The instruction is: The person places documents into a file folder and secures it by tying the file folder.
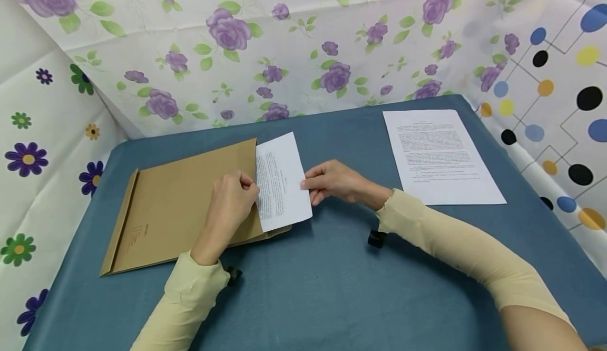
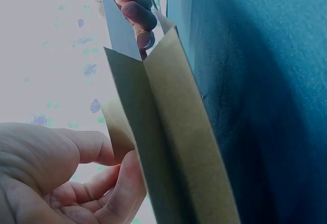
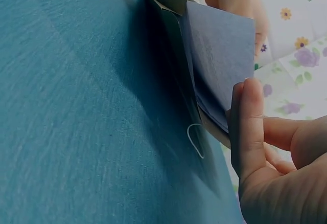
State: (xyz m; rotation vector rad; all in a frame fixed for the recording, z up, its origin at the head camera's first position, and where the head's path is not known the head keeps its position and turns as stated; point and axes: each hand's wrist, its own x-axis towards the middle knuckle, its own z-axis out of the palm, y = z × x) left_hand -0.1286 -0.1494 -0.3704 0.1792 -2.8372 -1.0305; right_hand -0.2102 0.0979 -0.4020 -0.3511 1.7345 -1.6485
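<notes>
A brown paper envelope (image 1: 189,198) lies at the left of the table, its mouth toward the right. Printed paper (image 1: 284,182) sticks partly out of that mouth; the rest is hidden inside. My left hand (image 1: 229,201) pinches the upper edge of the envelope's mouth, and the left wrist view shows the envelope (image 2: 179,132) held apart there. My right hand (image 1: 334,183) pinches the outer edge of the paper between thumb and fingers. In the right wrist view the paper (image 3: 219,50) bends slightly between the envelope and my fingers, and a thin white string loop (image 3: 194,142) hangs by the flap.
Another printed sheet (image 1: 436,156) lies flat at the table's right. Blue cloth covers the table (image 1: 332,288). A flowered curtain (image 1: 284,40) stands along the back, with patterned sheets at both sides. A small black device (image 1: 377,239) is under the right wrist.
</notes>
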